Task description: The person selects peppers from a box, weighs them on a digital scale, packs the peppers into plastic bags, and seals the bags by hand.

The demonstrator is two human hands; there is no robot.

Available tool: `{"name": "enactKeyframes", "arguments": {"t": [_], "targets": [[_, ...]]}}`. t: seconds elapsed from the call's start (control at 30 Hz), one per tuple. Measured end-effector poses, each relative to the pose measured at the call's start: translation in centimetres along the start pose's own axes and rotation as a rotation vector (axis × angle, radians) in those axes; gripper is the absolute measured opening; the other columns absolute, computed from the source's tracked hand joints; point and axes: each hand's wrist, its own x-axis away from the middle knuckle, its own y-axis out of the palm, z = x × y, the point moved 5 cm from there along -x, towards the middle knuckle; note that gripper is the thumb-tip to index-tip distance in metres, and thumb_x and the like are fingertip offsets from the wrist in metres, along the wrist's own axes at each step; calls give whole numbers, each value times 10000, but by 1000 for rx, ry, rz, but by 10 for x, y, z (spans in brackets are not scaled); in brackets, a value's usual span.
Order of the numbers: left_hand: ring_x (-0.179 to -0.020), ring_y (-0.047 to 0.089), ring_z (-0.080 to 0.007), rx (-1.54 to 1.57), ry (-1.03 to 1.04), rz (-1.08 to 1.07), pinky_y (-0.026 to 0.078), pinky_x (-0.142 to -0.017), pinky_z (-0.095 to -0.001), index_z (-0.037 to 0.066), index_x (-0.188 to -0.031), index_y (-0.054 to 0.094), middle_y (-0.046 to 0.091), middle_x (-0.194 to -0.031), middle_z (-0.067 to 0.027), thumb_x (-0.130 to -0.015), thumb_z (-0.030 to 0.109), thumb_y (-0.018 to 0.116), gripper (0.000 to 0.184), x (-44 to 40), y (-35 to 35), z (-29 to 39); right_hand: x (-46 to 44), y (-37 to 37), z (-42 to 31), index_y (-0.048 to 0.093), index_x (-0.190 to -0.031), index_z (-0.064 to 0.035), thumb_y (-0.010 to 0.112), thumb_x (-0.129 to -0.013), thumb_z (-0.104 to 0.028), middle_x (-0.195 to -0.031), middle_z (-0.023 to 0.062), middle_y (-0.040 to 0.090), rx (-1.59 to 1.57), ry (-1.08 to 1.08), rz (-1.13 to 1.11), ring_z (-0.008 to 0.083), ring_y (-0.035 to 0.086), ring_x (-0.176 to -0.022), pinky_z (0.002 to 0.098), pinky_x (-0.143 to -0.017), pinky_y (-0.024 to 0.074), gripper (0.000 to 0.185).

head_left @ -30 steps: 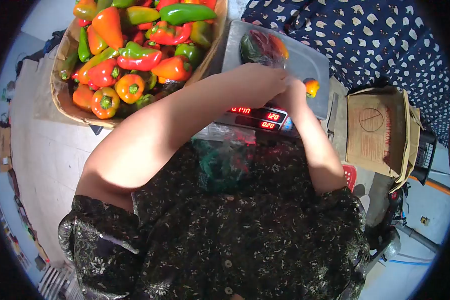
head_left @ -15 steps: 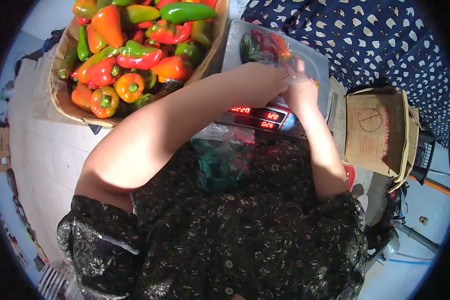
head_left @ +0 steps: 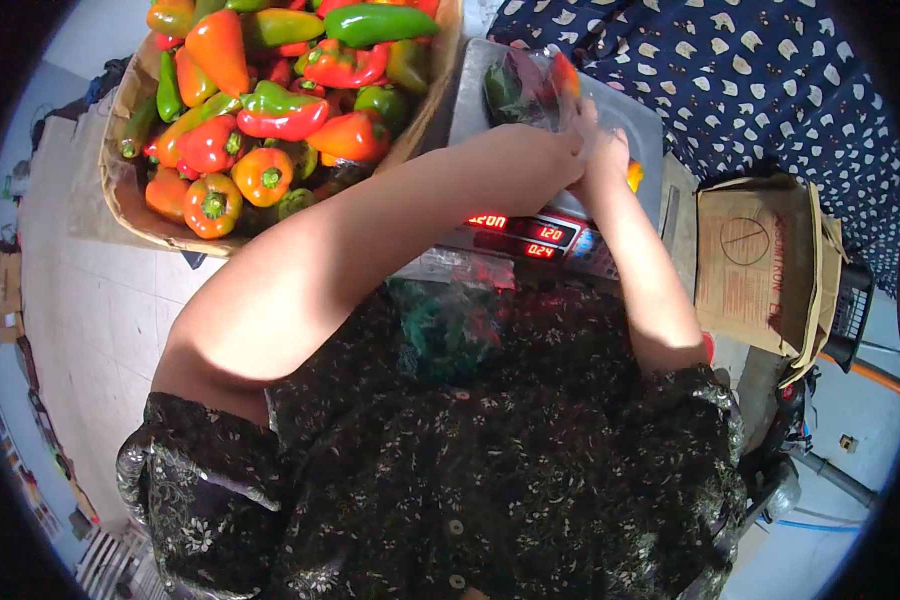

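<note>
A clear plastic bag [head_left: 522,100] with a dark green pepper and red-orange ones inside lies on the grey plate of a weighing scale [head_left: 642,122]. My left hand [head_left: 542,158] reaches across from the left, its fingers closed at the gathered end of the bag. Against it, my right hand [head_left: 602,160] pinches the same end; the exact grip is partly hidden by the fingers. Something yellow [head_left: 634,177], perhaps a pepper, peeks out beside my right wrist. Below my hands, the red display [head_left: 540,240] is lit and partly covered by my left forearm.
A paper-lined basket [head_left: 130,205] heaped with red, orange and green peppers [head_left: 280,110] stands at the left. An opened cardboard box [head_left: 735,255] is to the right. Dark cat-patterned cloth [head_left: 730,70] hangs behind the scale. Crumpled green plastic [head_left: 450,325] lies near my lap.
My hands have drawn closer together at the bag's end, and the right fingers have curled in. The display's lowest figure has gone from 0.26 to 0.24. The view has shifted slightly.
</note>
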Motion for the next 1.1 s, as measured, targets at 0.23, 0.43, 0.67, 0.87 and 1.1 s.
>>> {"name": "enactKeyframes", "arguments": {"t": [0.23,0.43,0.67,0.87,1.1], "targets": [[-881,626,-309,0,-102,74,515,-738,-392,3,-926,615,564,-1045,-157,-769,61,559,176,4,-7,-7,113,-57,35,619,-991,-68,623,-773,-138,-895,115,644,-558,-181,672,281,619,-886,392,-813,460,229],[-936,608,-306,-2,-72,153,514,-756,-383,-12,-1059,538,521,-1101,-160,-722,19,597,343,6,-13,1,94,21,89,503,-1220,-109,679,-759,-397,-1078,192,563,-537,274,294,380,576,-989,441,-802,475,571],[-918,608,-330,2,-74,171,515,-751,-394,-16,-1178,469,487,-1154,-172,-746,16,571,445,6,-12,1,85,17,77,479,-1243,6,556,-909,-210,-970,87,616,-1838,159,117,113,572,-754,234,-661,464,405],[-896,610,-370,71,-70,256,511,-746,-430,-1,-1279,394,452,-1214,-189,-809,39,504,485,3,-15,7,96,-27,4,411,-1284,25,430,-941,-114,-968,111,598,-2140,-20,-41,106,563,-741,197,-682,452,370],[-917,604,-366,93,112,175,515,-755,-417,-24,-1269,412,485,-1173,-199,-861,48,450,416,6,-11,16,35,-33,-51,453,-1284,-32,510,-893,-108,-1184,120,551,-937,454,780,229,542,-1056,303,-907,427,402]]}}
